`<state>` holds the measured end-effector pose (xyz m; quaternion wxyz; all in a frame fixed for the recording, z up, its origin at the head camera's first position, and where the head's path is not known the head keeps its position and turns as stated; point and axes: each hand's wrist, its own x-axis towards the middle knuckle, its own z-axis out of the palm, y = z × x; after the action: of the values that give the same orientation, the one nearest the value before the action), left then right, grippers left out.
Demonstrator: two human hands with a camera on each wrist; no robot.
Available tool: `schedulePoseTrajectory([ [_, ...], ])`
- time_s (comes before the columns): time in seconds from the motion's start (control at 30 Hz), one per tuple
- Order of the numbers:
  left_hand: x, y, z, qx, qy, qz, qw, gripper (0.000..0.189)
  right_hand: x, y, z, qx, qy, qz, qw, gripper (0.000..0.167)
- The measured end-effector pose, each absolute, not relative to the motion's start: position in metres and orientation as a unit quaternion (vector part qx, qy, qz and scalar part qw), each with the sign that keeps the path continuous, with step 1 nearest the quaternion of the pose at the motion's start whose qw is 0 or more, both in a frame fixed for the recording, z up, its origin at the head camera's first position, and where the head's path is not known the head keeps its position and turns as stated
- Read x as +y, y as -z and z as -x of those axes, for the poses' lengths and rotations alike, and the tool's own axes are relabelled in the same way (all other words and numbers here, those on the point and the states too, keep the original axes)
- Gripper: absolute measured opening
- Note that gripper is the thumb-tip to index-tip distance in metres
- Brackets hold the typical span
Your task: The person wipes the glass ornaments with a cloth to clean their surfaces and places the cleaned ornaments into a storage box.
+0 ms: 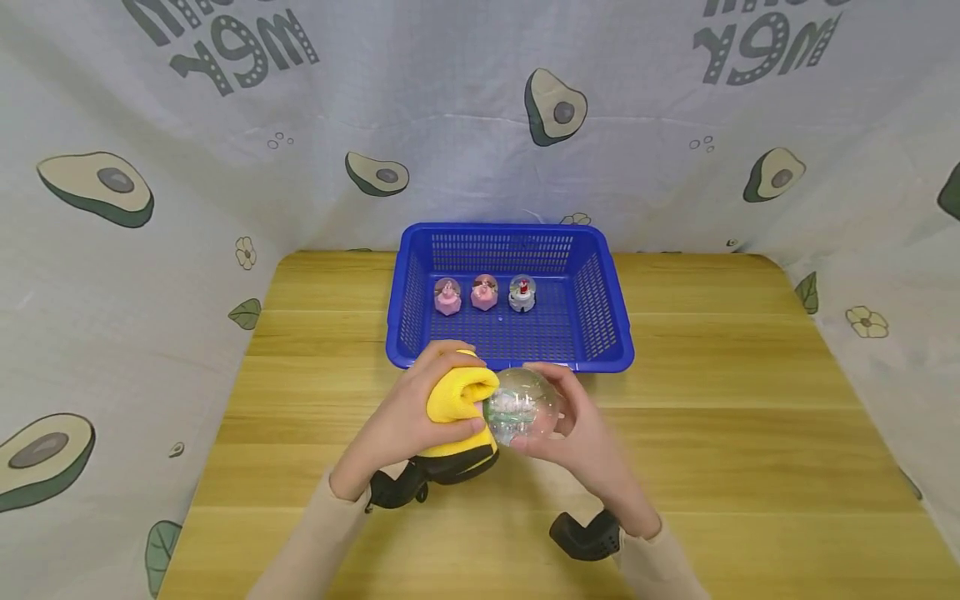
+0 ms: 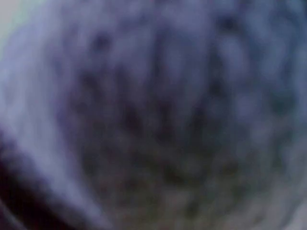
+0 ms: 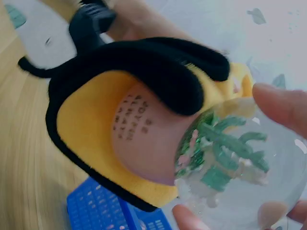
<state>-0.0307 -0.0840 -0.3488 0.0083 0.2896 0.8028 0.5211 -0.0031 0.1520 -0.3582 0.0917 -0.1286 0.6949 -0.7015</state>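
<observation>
A snow globe [image 1: 522, 408] is held on its side between both hands, in front of the basket. My right hand [image 1: 588, 433] grips its clear glass ball with thumb and fingers. Around its base a yellow cloth with black edging [image 1: 453, 396] is bunched, and my left hand [image 1: 408, 417] grips this cloth. In the right wrist view the pink base [image 3: 144, 148] bears printed lettering, and green branching figures show inside the ball. Only a blurred dark surface fills the left wrist view.
A blue plastic basket [image 1: 621, 350] stands at the back of the wooden table [image 1: 735, 450]. Three small snow globes sit in it: two pink ones, one [image 1: 447, 297] at the left, and a white one [image 1: 522, 294] with red inside. Behind hangs a curtain [image 1: 465, 100] printed with avocados.
</observation>
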Motion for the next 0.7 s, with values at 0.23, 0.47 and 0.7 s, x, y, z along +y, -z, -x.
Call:
schedulePoseTrajectory([
  [0.23, -0.089, 0.350, 0.043, 0.778, -0.553, -0.290, 0.063, 0.046, 0.149, 0.356, -0.001, 0.746, 0.628, 0.220, -0.017, 0.085],
  [0.47, -0.092, 0.357, 0.054, 0.722, -0.603, -0.302, 0.153, 0.043, 0.153, 0.356, 0.003, 0.747, 0.559, 0.355, -0.063, 0.083],
  [0.7, -0.090, 0.370, 0.055, 0.625, -0.673, -0.298, 0.259, 0.045, 0.155, 0.352, 0.007, 0.734, 0.467, 0.481, -0.114, 0.067],
])
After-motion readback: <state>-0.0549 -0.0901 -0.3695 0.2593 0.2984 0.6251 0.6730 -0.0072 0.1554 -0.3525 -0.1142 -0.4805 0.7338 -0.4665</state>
